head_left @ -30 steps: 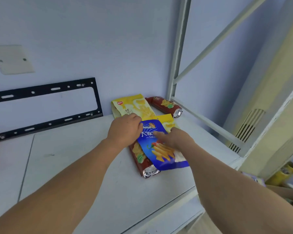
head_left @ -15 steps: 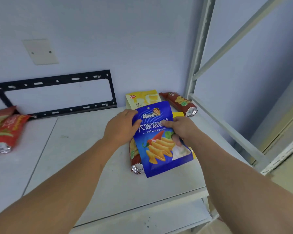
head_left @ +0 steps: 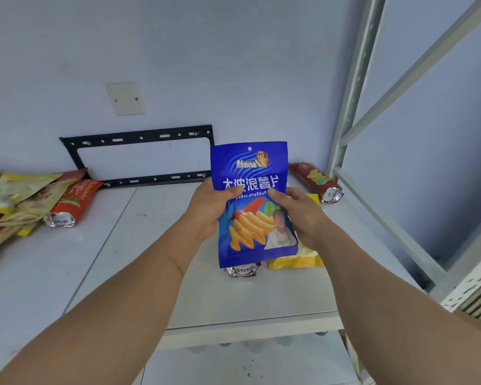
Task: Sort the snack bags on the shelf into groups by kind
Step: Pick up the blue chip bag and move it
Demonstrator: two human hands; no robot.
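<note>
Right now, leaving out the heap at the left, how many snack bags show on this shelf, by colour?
Blue: 1, the blue plastic crisp bag held by the left hand and right hand.
Red: 2, the red foil bag at the rear right and the red foil bag under the blue one.
Yellow: 1, the yellow plastic bag, partly hidden.
Total: 4.

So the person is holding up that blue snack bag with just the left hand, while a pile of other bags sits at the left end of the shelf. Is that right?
Not quite: both hands hold it. The head view shows the left hand and the right hand gripping the blue snack bag from either side. The rest stands: a pile of other bags sits at the left end of the shelf.
</note>
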